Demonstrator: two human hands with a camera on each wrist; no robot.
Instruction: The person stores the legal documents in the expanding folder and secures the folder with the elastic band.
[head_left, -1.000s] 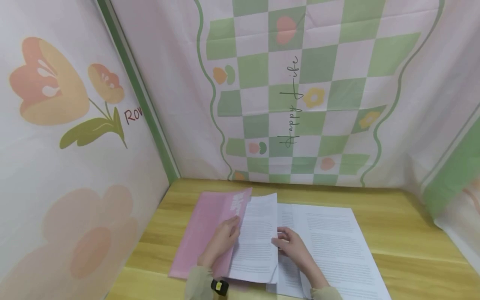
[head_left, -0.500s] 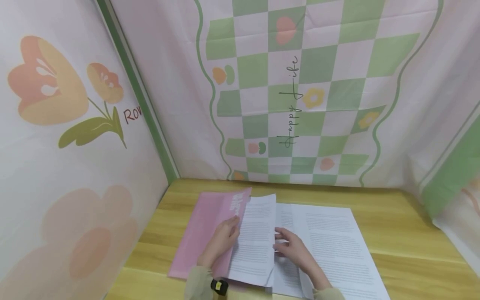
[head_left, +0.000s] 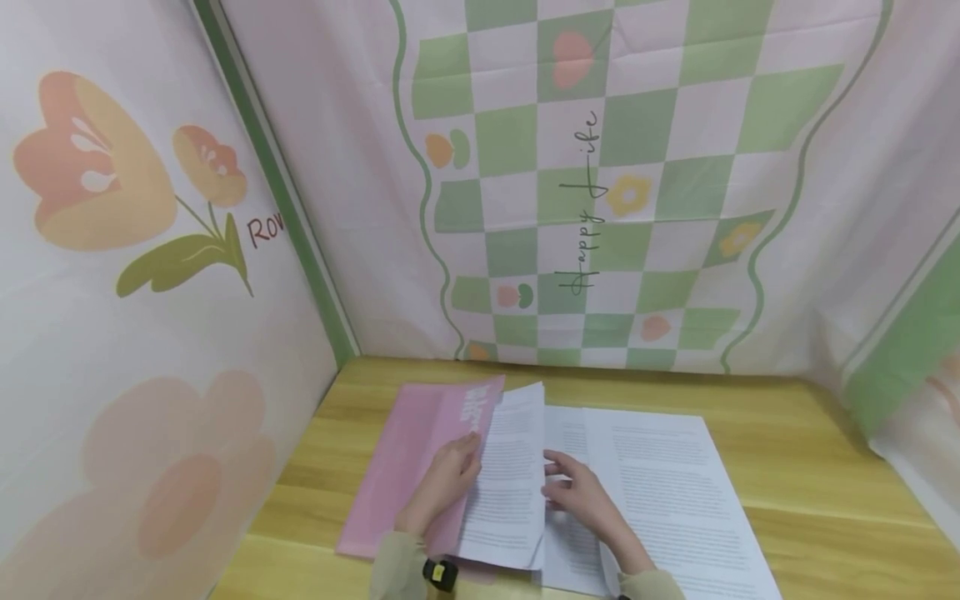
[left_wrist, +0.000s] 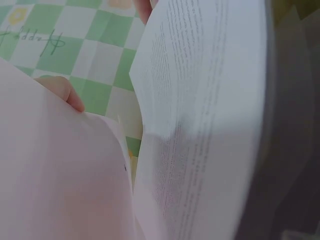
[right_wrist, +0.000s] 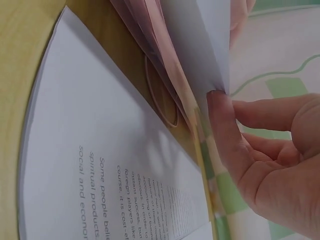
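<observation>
My left hand (head_left: 450, 467) grips the right edge of a pink folder's cover (head_left: 401, 458), which stands partly raised. In the left wrist view its fingertip (left_wrist: 72, 100) curls over the edge of that cover (left_wrist: 55, 160). Inside the folder, printed sheets (head_left: 513, 492) slope up toward the right. My right hand (head_left: 585, 496) pinches their free edge between thumb and finger, as the right wrist view shows at the sheet (right_wrist: 200, 50). Under the right hand, more printed pages (head_left: 678, 492) lie flat on the table.
The wooden table (head_left: 817, 467) extends to the right of the flat pages. Behind it hangs a green-checked curtain (head_left: 570, 192), with a flowered curtain (head_left: 172, 333) at the left. A thin loop (right_wrist: 173, 125) shows beside the folder in the right wrist view.
My right hand has shifted slightly left along with the sheets' free edge, its fingers changing position there. The left hand and the pink cover have stayed in place.
</observation>
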